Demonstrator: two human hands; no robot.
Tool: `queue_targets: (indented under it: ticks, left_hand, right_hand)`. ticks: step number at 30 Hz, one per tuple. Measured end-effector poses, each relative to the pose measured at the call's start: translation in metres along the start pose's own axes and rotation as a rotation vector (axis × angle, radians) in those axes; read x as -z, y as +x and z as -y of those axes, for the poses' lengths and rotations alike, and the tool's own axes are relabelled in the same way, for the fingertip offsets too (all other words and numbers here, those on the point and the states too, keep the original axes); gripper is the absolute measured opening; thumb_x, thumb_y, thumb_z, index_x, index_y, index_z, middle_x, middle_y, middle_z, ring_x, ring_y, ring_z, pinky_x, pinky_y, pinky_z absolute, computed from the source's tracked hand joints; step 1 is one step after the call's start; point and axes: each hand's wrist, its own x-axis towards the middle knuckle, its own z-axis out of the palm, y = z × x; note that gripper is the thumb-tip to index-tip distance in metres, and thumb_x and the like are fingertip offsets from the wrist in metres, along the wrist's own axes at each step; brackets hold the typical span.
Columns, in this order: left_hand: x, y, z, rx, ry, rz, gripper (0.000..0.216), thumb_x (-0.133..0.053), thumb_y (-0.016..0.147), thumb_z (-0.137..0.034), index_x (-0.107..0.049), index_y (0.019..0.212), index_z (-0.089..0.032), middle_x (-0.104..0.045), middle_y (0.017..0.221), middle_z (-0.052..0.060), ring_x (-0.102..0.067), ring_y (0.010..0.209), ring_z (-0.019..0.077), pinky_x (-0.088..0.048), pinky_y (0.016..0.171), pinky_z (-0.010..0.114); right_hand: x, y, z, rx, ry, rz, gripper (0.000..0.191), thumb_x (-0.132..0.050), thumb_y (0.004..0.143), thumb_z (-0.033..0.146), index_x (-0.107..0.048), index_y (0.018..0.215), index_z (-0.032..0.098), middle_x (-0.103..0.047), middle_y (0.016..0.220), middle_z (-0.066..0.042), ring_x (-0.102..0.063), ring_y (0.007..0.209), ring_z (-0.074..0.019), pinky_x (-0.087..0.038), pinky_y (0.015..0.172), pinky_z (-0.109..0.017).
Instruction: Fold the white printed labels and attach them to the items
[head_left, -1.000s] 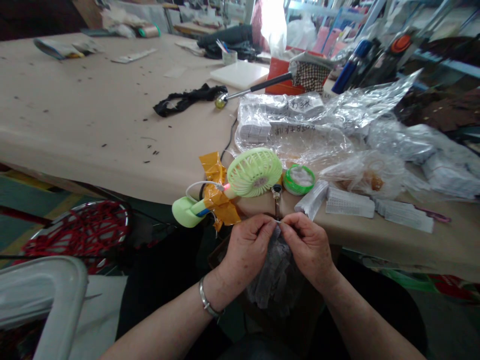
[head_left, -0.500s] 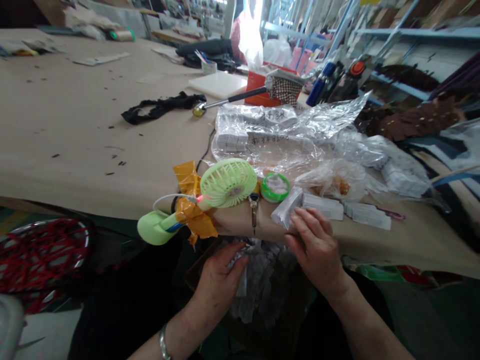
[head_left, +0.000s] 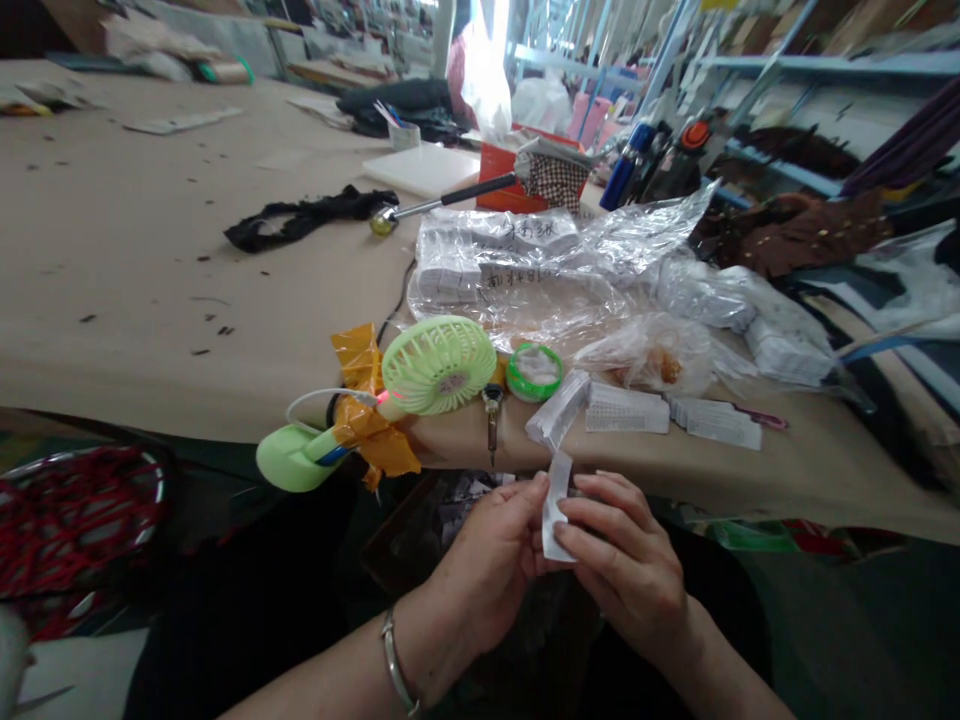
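Note:
Between my two hands, just in front of the table edge, is a white label strip [head_left: 556, 515] standing nearly upright. My left hand [head_left: 491, 560] pinches its left side, and the fingers of my right hand [head_left: 630, 565] are closed on its right side. Beyond them on the table lies a slanted stack of white labels [head_left: 559, 408]. To its right are a printed label stack [head_left: 626, 408] and another fanned-out label stack [head_left: 716, 422]. A thin pointed tool [head_left: 492, 425] juts over the table edge. Below my left hand a box [head_left: 386, 545] contains loose white strips.
A green handheld fan [head_left: 439, 365] is taped to the table edge with orange tape [head_left: 390, 455]. Near it sits a round green container [head_left: 534, 370] with white stuff inside. Plastic-wrapped label bundles [head_left: 517, 260], a black cloth strip [head_left: 307, 218] and a magnifier-like rod [head_left: 450, 198] lie farther back.
My right hand has left the label stacks and come down with a label strip. My left hand has moved right from above the box, and both hands now meet at the strip.

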Motion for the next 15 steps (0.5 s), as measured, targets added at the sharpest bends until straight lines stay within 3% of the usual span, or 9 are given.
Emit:
queue_targets:
  ticks: [2,5,10,15]
  left_hand:
    - [-0.006,0.005,0.001,0.007,-0.101,0.004,0.022,-0.07,0.075,-0.032,-0.067,0.082,-0.011,-0.066,0.074,0.004,-0.057,0.059,0.0077,-0.045,0.055,0.017]
    - [-0.009,0.011,0.002,-0.029,-0.083,-0.088,0.015,-0.073,0.07,-0.023,-0.065,0.074,-0.011,-0.063,0.064,0.001,-0.056,0.052,0.0065,-0.043,0.049,0.015]
    - [-0.006,0.011,0.005,0.04,0.1,-0.198,0.009,-0.06,0.082,-0.021,-0.063,0.083,-0.012,-0.068,0.067,0.005,-0.063,0.055,0.0115,-0.051,0.056,0.022]
    - [-0.004,0.012,0.009,0.05,0.159,-0.238,0.006,-0.059,0.082,-0.019,-0.059,0.085,-0.014,-0.069,0.065,0.005,-0.064,0.055,0.0116,-0.052,0.055,0.021]
  right_hand:
    - [0.001,-0.004,0.006,0.029,0.003,0.051,0.024,-0.053,0.085,0.013,-0.065,0.102,0.026,-0.072,0.098,-0.003,-0.06,0.108,-0.0226,-0.048,0.096,-0.045]
    - [0.002,-0.005,-0.003,0.014,-0.012,0.076,0.032,-0.055,0.085,0.014,-0.06,0.114,0.024,-0.07,0.104,-0.005,-0.058,0.112,-0.024,-0.047,0.096,-0.046]
    - [0.002,0.002,-0.039,-0.237,-0.383,0.067,0.052,-0.057,0.087,0.034,-0.046,0.133,0.014,-0.057,0.125,-0.018,-0.046,0.121,-0.0348,-0.04,0.098,-0.055]
    - [-0.002,-0.004,-0.051,-0.289,-0.512,0.121,0.034,-0.054,0.088,0.025,-0.057,0.122,0.018,-0.06,0.123,-0.012,-0.048,0.117,-0.0325,-0.037,0.098,-0.051]
